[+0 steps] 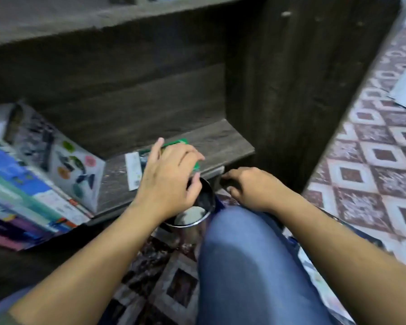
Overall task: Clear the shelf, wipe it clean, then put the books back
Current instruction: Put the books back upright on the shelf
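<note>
Left hand (169,179) over green book (174,143), grip unclear.
Right hand (249,186) relaxed, holding nothing, at shelf (220,144) front edge.

The shelf (223,141) bore leaning books (33,184) well left of the left hand (169,181) and a green book (181,142) flat beneath it.

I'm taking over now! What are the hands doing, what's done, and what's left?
Left hand lies on the green book flat on the shelf; grip unclear.
Right hand hangs loosely curled at the shelf's front edge, holding nothing.
Leaning books fill the shelf's left part; a metal cup stands on the floor below.
Done: shelf's right part bare.
Left: take out the rest, wipe, put books back.
</note>
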{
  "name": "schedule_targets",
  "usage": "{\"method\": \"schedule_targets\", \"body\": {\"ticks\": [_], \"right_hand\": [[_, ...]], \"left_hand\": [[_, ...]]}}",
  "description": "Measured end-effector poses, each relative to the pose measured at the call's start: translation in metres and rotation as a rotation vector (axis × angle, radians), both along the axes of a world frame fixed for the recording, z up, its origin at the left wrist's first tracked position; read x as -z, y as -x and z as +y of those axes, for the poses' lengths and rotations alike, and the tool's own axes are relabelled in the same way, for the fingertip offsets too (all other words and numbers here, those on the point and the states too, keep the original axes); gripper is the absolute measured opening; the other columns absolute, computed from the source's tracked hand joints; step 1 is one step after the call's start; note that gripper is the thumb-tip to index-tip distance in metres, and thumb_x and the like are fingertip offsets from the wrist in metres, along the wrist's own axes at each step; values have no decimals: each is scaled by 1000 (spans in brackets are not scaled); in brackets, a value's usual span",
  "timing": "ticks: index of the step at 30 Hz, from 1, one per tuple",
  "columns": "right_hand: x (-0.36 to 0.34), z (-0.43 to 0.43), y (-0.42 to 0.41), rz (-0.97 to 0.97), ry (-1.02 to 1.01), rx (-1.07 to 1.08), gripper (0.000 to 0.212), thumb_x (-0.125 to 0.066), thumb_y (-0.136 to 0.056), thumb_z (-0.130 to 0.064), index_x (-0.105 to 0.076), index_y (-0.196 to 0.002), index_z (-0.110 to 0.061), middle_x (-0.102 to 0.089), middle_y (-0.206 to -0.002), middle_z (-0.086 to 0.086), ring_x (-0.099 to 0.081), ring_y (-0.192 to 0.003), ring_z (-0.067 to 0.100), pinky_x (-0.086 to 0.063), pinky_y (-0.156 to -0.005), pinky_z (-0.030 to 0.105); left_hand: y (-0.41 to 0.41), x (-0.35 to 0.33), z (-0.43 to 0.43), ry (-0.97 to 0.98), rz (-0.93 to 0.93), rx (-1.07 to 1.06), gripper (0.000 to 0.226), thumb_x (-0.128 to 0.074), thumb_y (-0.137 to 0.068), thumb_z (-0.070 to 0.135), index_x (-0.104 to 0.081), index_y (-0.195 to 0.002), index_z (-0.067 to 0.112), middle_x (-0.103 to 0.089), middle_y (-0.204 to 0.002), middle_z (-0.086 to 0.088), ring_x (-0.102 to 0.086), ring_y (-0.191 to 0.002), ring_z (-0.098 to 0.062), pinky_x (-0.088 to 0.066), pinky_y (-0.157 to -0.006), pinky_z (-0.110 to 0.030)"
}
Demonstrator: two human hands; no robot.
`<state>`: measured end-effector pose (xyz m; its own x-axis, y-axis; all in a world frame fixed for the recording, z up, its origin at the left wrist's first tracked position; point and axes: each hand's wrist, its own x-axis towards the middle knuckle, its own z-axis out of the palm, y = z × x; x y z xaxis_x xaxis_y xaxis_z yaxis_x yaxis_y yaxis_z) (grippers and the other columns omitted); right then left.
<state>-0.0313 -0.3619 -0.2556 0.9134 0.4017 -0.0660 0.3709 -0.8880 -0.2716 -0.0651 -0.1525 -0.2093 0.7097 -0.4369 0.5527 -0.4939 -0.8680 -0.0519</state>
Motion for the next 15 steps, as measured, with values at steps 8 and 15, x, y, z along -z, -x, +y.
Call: {"method": "schedule_targets", "body": {"ticks": [8,15], "right_hand": [[107,-143,78,295,-101,357,38,-55,-93,-27,-56,-130,-22,-64,-124,9,-58,-116,29,-48,-92,36],[205,-193,100,504,-10,532,48,-56,-94,-37,-48,-139,-25,-51,-140,8,-51,-123,29,-45,-94,35]], "left_hand": [[-24,27,-163,-332,341,471,31,-43,-80,34,-65,-96,19,-62,-94,-1,-59,-84,-26,-49,-72,-37],[-58,63,-246,-699,-60,769,32,-30,-87,8,-62,-82,9,-58,-79,-11,-57,-79,-32,-45,-94,-51]]}}
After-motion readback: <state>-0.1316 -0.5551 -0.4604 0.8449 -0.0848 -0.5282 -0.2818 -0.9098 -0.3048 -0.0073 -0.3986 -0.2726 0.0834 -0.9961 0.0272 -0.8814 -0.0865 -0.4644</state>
